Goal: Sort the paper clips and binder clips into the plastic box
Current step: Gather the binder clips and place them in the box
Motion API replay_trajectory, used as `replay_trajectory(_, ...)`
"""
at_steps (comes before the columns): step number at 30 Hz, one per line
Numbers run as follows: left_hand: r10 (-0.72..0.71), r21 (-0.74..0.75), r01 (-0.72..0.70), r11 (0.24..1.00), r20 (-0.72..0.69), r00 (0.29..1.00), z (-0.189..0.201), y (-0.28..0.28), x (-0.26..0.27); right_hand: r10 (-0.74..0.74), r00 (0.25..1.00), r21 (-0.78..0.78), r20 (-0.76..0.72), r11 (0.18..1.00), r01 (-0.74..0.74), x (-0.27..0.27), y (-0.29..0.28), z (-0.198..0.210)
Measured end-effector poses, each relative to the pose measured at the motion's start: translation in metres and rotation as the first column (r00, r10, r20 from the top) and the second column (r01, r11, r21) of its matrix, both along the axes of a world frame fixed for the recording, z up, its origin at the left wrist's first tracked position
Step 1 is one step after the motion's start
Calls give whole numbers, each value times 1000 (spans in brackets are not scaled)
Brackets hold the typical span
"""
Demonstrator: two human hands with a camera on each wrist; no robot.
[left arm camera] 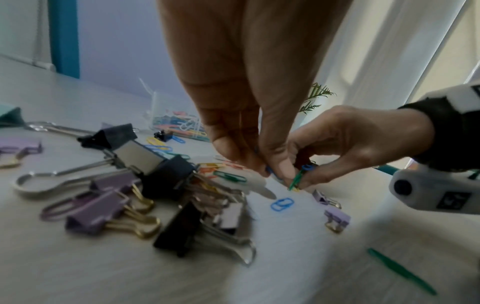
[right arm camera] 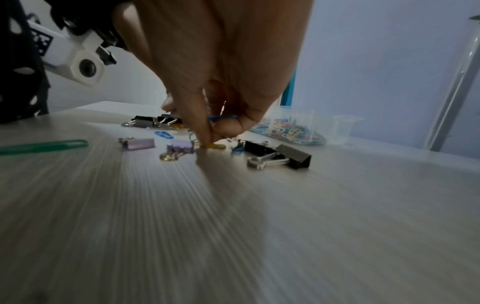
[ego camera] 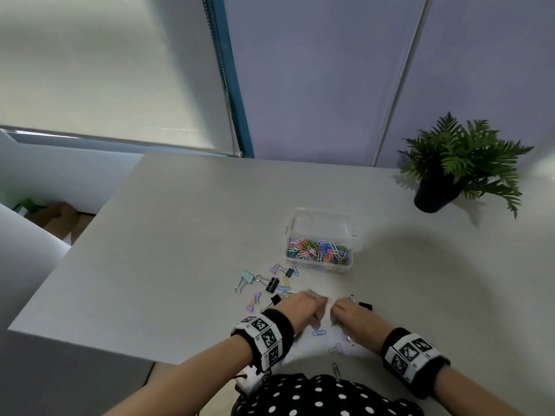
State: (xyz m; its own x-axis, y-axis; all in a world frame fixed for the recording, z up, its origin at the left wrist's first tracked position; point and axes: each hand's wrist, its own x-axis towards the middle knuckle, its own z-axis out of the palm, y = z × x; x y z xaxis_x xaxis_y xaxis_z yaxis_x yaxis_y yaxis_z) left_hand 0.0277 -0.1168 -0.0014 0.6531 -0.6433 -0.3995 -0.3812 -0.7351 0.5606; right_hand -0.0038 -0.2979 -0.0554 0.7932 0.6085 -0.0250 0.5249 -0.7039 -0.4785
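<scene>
The clear plastic box [ego camera: 318, 267] stands mid-table, one side full of coloured paper clips. Loose binder clips lie in front of it: a mint one [ego camera: 248, 277], black ones [ego camera: 271, 284] and small purple ones [ego camera: 251, 306]. My two hands meet fingertip to fingertip just above the table, in front of the box. My right hand [left arm camera: 303, 176] pinches a green and a blue paper clip, and one fingertip touches a yellow clip [right arm camera: 217, 146] lying on the table. My left hand [left arm camera: 265, 170] has thumb and fingers pinched together over a thin blue paper clip.
A blue paper clip [left arm camera: 281, 204] and two purple binder clips [left arm camera: 336, 216] lie under the hands. A green paper clip [ego camera: 336, 369] sits near the front edge. A black binder clip [ego camera: 365, 305] lies right of the hands. A potted plant [ego camera: 459, 163] stands at the back right.
</scene>
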Motion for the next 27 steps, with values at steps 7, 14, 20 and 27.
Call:
replay_trajectory(7,-173,121,153,981,179,968,-13,-6,-20,-87,994,-9,-70,996,87,4,-16,-5)
replay_trajectory(14,-262,205,202,958,334,905,-14,-3,-28,-86,678,312,-730,840,443,-1,-28,31)
replay_trajectory(20,-69,19,67,998,165,984,-12,4,-9,12,642,317,-767,877,362,-14,-34,37)
replay_trajectory(27,139,-52,-138,989,25,990,-2,15,22,309,923,267,-227,932,-246,-40,-1,10)
